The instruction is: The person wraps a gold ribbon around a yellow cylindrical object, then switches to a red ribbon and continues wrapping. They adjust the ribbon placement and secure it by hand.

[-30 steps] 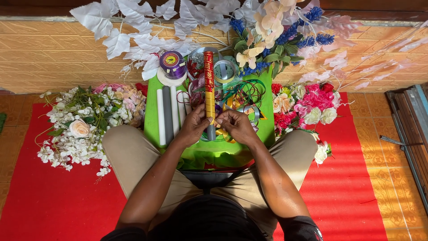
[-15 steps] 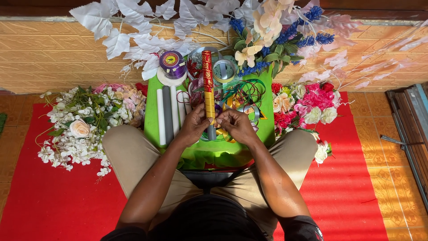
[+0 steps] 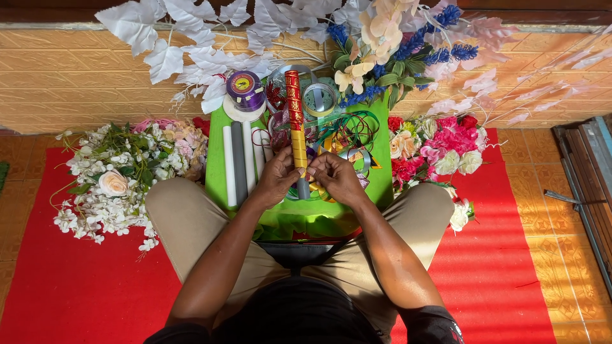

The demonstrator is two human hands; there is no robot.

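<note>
On the green table (image 3: 220,172), both hands, left hand (image 3: 278,178) and right hand (image 3: 336,177), pinch a ribbon-wrapped stick (image 3: 296,121).

- A red mat (image 3: 76,293) covers the floor; it reaches from the left edge across to the right
- Orange patterned floor tiles (image 3: 574,267) show to the right of the mat; sunlight stripes them and the mat
- A low tan brick-patterned wall (image 3: 70,83) runs across the top
- Dark metal rails (image 3: 590,172) lie at the right edge
</note>
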